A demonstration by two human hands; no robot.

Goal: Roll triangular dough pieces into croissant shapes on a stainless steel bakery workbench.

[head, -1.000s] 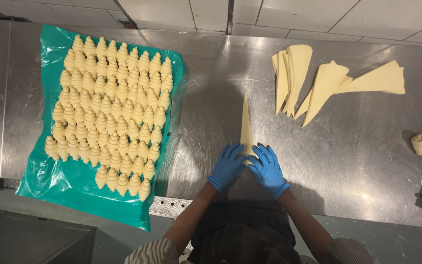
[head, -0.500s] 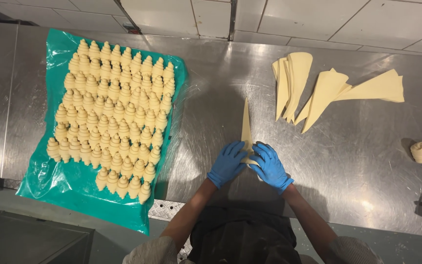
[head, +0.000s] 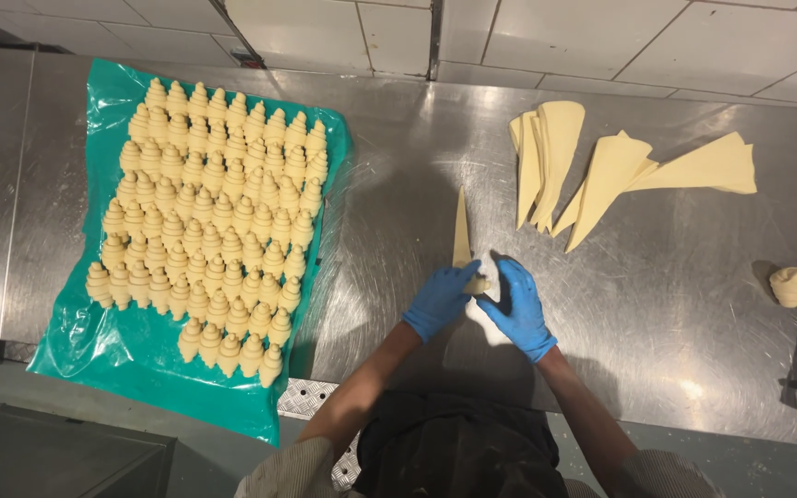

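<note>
Both hands' grip on dough triangle (head: 461, 238) wide end; tip points away, long axis straight ahead.

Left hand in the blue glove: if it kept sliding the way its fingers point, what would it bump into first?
The left hand points up-right, so it would probably meet the dough triangle it already touches, then the right hand close beside it.

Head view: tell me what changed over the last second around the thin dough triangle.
Both blue-gloved hands, left hand and right hand, have rolled the wide end of the thin pale dough triangle away from the person, so less flat strip shows; they still grip the roll. The green plastic sheet of shaped croissants, the cut dough triangles and the lone rolled piece stayed put.
</note>
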